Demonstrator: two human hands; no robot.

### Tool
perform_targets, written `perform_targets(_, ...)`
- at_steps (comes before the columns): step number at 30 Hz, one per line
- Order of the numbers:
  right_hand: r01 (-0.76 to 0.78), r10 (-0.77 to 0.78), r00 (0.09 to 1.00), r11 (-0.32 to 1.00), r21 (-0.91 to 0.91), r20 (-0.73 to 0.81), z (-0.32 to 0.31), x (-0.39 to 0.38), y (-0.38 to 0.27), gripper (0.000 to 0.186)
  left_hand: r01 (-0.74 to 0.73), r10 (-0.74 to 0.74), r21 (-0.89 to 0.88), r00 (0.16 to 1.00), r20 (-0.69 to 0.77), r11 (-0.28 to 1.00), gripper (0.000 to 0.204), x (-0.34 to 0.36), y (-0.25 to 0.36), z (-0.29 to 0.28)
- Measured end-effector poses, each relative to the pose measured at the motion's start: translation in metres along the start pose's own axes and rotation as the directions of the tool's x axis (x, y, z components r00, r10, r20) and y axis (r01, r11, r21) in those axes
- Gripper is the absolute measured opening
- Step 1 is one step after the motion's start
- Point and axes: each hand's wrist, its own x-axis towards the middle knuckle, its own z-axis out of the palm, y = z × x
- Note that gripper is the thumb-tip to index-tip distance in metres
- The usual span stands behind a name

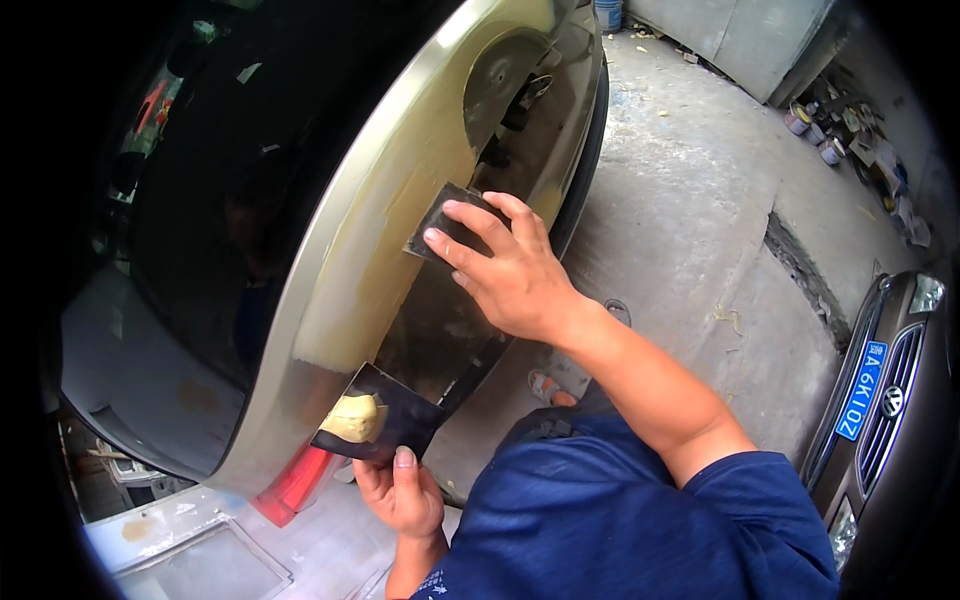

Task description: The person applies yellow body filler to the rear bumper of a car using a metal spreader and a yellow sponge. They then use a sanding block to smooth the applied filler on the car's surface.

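Observation:
My right hand (500,260) grips a dark square spreader (430,240) against the car's body panel (350,230), over a band of pale yellow filler (385,270) smeared along the panel. My left hand (400,490) holds a dark flat board (400,420) from below, thumb pressed on its lower edge. A lump of yellow putty (352,420) sits on the board's left part. A red tail light (295,485) lies just left of the board. Dark glass (200,220) fills the upper left beside the panel.
The front of a dark car (880,420) stands at the right. Concrete floor (680,150) runs between the cars, with a cracked channel (800,270). Grey metal cabinets (730,40), paint cans (830,150) and scattered debris line the top right. A grey primed panel (170,520) lies at lower left.

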Motion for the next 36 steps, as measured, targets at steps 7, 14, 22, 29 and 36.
perform_targets(7, 0.042, -0.042, 0.997, 0.999, -0.005, -0.060, -0.011, 0.033, 0.016, 0.051, 0.003, -0.003, -0.021, 1.000, -0.003, 1.000, 0.048, 0.003, 0.001, 0.005)
perform_targets(14, -0.007, 0.007, 1.000, 0.999, 0.041, -0.005, -0.005, 0.008, 0.020, 0.046, 0.101, -0.108, -0.124, 0.993, -0.052, 0.987, 0.051, 0.009, 0.005, 0.014)
perform_targets(22, -0.040, -0.311, 0.938, 0.342, 0.939, 0.154, -0.060, -0.029, -0.032, 0.046, 0.270, -0.306, -0.433, 0.952, -0.014, 0.860, 0.051, 0.030, 0.024, 0.042)
perform_targets(29, -0.060, 0.034, 0.993, 0.967, 0.248, 0.110, -0.044, -0.019, -0.017, 0.050, 0.106, -0.115, -0.392, 0.993, 0.001, 0.914, 0.051, 0.033, 0.038, 0.022)
perform_targets(36, -0.376, 0.380, 0.923, 0.924, 0.070, -0.064, -0.019, 0.046, 0.005, 0.045, 0.154, -0.180, -0.352, 0.983, -0.042, 0.923, 0.052, 0.020, 0.040, 0.006)
